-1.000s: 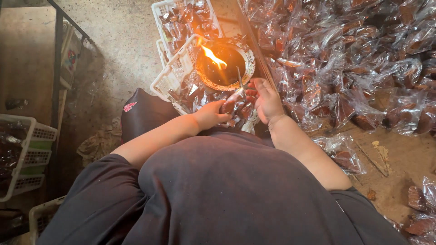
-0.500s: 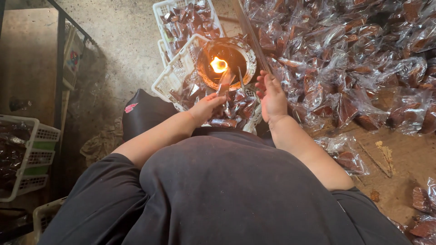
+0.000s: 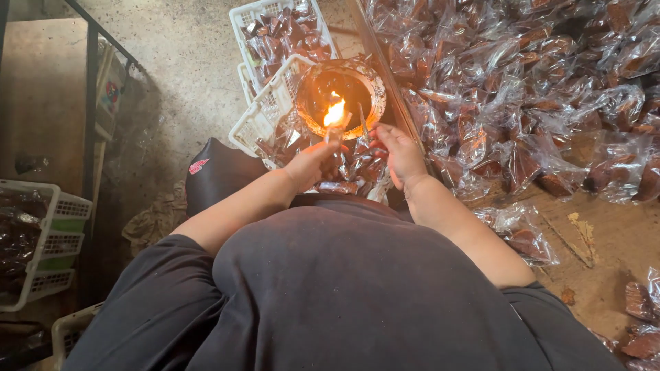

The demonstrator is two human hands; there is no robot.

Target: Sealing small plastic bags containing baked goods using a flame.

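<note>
Head view, person seated over a foil-lined bowl holding an open flame. Compared with one second earlier, the flame had drawn in from a long sideways tongue to a short upright one near the bowl's front edge; half a second earlier it was already compact. Over the same span both hands had moved up toward the bowl rim.

Left hand: fingers closed, pinching the near end of a small clear packet, whose top edge sat right at the flame. Right hand: fingers curled around a thin dark stick-like tool pointing toward the flame; the tip was just beside the packet edge, contact could not be told.

Judgement: the packet's open edge had been brought to the flame for sealing, so the work looked to be at the heating step, not before it.

Surroundings: white plastic basket of wrapped dark pieces just beyond and left of the bowl; large heap of clear-wrapped brown pieces to the right; another white basket at far left
</note>
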